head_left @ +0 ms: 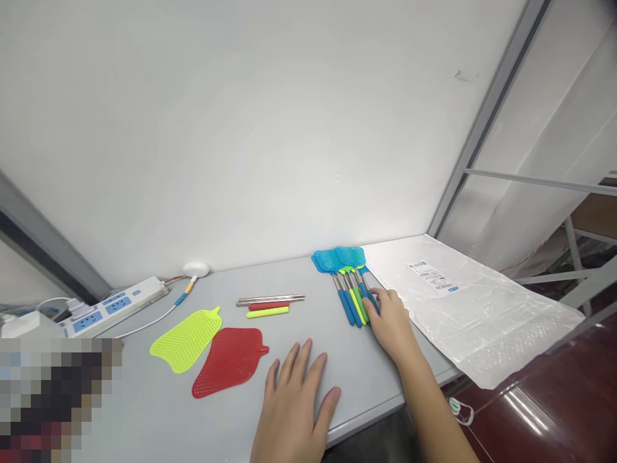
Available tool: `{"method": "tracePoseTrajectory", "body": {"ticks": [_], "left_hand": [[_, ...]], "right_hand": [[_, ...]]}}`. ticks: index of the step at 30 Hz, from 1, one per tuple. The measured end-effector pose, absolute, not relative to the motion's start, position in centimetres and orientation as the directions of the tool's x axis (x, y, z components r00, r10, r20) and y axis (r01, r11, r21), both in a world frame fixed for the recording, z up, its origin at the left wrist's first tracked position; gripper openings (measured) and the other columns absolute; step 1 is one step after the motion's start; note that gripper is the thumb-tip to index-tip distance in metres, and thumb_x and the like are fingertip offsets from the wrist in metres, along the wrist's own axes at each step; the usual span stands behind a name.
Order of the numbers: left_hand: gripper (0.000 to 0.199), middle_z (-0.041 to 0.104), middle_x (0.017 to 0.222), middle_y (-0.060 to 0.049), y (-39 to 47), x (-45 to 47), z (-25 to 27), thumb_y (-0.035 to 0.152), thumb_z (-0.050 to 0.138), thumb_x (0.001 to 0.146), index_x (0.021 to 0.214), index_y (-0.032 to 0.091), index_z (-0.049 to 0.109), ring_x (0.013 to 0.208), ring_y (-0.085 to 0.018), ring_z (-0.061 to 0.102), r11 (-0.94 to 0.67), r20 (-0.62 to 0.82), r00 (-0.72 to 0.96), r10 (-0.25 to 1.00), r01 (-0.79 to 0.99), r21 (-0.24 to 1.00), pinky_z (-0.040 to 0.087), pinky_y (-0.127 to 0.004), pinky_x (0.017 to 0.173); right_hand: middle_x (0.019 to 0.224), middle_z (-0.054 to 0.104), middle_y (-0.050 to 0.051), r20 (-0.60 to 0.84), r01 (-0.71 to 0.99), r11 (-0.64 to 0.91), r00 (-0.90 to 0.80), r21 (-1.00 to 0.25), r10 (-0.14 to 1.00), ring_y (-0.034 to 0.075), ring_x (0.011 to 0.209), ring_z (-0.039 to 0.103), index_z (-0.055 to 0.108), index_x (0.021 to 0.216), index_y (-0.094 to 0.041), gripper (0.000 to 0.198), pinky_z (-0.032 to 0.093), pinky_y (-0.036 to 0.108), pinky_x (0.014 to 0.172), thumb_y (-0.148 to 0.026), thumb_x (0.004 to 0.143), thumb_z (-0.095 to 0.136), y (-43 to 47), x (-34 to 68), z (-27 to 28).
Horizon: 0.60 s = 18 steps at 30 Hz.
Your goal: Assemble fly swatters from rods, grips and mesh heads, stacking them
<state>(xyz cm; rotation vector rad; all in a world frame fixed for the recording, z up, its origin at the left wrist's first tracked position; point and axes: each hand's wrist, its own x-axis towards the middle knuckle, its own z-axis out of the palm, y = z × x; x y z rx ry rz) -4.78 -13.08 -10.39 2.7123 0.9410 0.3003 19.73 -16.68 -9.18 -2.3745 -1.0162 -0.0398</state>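
Observation:
My left hand (295,405) rests spread over the grey table near its front edge and holds nothing. Fingers of my right hand (389,318) are closed about the blue handle of the rightmost fly swatter in a stacked pile. That pile of fly swatters (337,260) has blue heads, metal shafts and blue, green and yellow handles. Left of it lie metal rods (270,299), a red handle (268,307) and a yellow handle (268,312). Two loose swatter heads, one yellow-green (187,339) and one red (230,361), lie flat, slightly overlapping.
A white plastic mailing bag (463,296) with a label covers the table's right end and hangs over its edge. At the left stand a power strip (118,303) and a white cable (154,326). A white wall (270,128) rises behind the table.

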Motion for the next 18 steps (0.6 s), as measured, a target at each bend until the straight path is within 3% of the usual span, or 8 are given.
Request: {"method": "tracePoseTrajectory", "body": {"ticks": [7,11,14,18], "left_hand": [[0.049,0.030,0.156,0.000,-13.1,-4.8,-10.5,0.051,0.033,0.097,0.140,0.034,0.048,0.144,-0.029,0.026,-0.751,0.120,0.761,0.638,0.580,0.315,0.022,-0.057,0.114],[0.049,0.030,0.156,-0.001,-13.5,-4.8,-9.9,0.050,0.034,0.097,0.140,0.033,0.048,0.144,-0.029,0.025,-0.729,0.105,0.748,0.655,0.589,0.348,0.020,-0.056,0.115],[0.048,0.030,0.156,-0.001,-13.8,-4.8,-9.3,0.049,0.033,0.097,0.140,0.032,0.048,0.144,-0.029,0.025,-0.717,0.105,0.740,0.664,0.590,0.371,0.019,-0.056,0.115],[0.049,0.031,0.156,-0.002,-14.2,-5.1,-8.7,0.051,0.032,0.097,0.139,0.031,0.049,0.144,-0.030,0.025,-0.706,0.098,0.740,0.665,0.581,0.404,0.020,-0.056,0.115]], "right_hand": [[0.146,0.041,0.019,0.226,0.676,-0.537,0.704,-0.504,0.673,0.030,0.135,0.037,0.024,0.148,-0.010,0.076,0.025,0.049,0.108,-0.059,0.092,0.035,-16.8,17.6,-10.5],[0.143,0.045,0.021,0.165,0.660,-0.575,0.714,-0.484,0.680,0.033,0.131,0.043,0.011,0.151,-0.009,0.099,0.030,0.048,0.104,-0.072,0.082,0.043,-15.9,17.9,-9.1],[0.134,0.053,0.021,0.041,0.658,-0.630,0.704,-0.413,0.709,0.033,0.122,0.052,0.014,0.149,-0.009,0.105,0.042,0.040,0.090,-0.079,0.076,0.043,-14.1,19.4,-7.0],[0.114,0.063,0.024,-0.031,0.693,-0.635,0.667,-0.342,0.744,0.034,0.104,0.062,0.035,0.136,-0.004,0.097,0.044,0.039,0.082,-0.077,0.074,0.050,-10.4,21.3,-5.2]]}}
